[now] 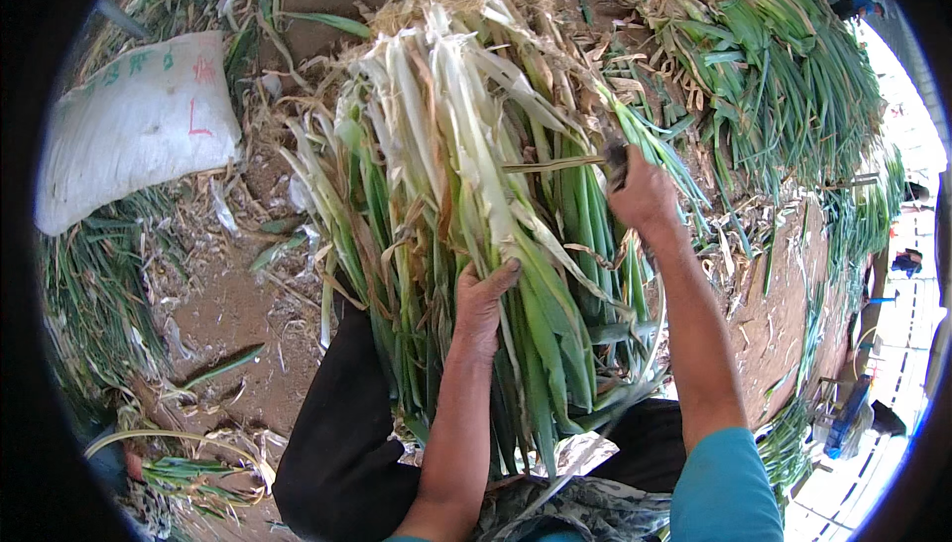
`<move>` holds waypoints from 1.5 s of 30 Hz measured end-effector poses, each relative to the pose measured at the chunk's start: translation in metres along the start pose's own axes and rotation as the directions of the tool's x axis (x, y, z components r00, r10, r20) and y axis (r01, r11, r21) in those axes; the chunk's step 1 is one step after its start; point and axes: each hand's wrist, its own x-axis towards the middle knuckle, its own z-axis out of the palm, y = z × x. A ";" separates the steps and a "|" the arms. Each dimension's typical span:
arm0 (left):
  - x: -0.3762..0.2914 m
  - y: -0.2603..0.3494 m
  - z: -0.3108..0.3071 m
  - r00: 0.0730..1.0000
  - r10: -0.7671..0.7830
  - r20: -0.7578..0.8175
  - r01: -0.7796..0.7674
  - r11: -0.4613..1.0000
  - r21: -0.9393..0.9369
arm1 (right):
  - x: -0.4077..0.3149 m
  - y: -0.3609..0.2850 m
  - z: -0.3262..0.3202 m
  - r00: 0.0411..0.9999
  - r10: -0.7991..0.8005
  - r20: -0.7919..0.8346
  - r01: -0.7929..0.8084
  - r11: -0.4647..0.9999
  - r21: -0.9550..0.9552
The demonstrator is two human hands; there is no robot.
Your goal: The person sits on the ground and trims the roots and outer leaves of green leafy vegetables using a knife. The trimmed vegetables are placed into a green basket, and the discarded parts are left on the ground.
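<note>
A large heap of green onions (401, 125) with white stalks and dry roots lies before me and across my lap, roots pointing away. My left hand (483, 293) grips several thick green onion stalks (476, 170) at the point where white turns to green, thumb on top. To the right of the heap, my right hand (643, 189) is closed around a dark object (616, 163) that I cannot make out. A dry yellowish leaf (554, 164) stretches from that object leftward over the stalks.
A stuffed white woven sack (149, 118) bearing writing lies on onion leaves at the left. More green onions (788, 73) are piled at the upper right. Leaf scraps and peelings litter the brown ground (223, 334). My bent knee in dark trousers (349, 430) is beside the heap.
</note>
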 end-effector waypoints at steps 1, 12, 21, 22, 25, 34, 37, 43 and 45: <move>0.003 0.003 -0.003 1.000 0.001 0.004 -0.001 1.000 0.017 | 0.015 0.009 -0.004 0.993 0.076 -0.093 -0.073 0.997 0.029; -0.013 0.011 0.067 0.591 0.718 0.368 -0.516 -0.014 0.856 | 0.159 0.018 0.028 0.995 0.058 -0.084 -0.072 0.981 -0.178; 0.014 -0.051 0.106 0.945 0.056 0.321 -0.090 0.992 0.093 | 0.038 -0.077 -0.080 0.972 -0.122 0.199 0.140 0.987 -0.080; 0.016 -0.056 0.105 0.970 -0.058 0.236 0.061 0.998 -0.004 | 0.031 -0.091 -0.079 0.959 -0.135 0.248 0.144 0.989 -0.019; 0.030 -0.051 0.074 0.965 -0.058 0.255 0.092 0.988 -0.123 | 0.017 -0.109 -0.042 0.907 -0.351 0.233 0.346 0.936 0.063; 0.046 -0.080 0.065 0.971 -0.184 0.151 0.227 0.910 -0.348 | -0.065 -0.011 -0.058 0.900 -0.219 0.376 0.286 0.949 -0.131; 0.048 -0.062 0.061 0.971 -0.114 0.212 0.190 0.903 -0.385 | -0.099 0.004 -0.049 0.876 -0.164 0.454 0.268 0.947 -0.174; 0.051 -0.055 0.065 0.967 -0.049 0.249 0.163 0.870 -0.466 | -0.109 0.010 -0.034 0.870 -0.184 0.457 0.307 0.928 -0.212; 0.052 -0.056 0.065 0.974 -0.066 0.217 0.162 0.873 -0.461 | -0.087 0.001 -0.030 0.887 -0.205 0.414 0.298 0.939 -0.174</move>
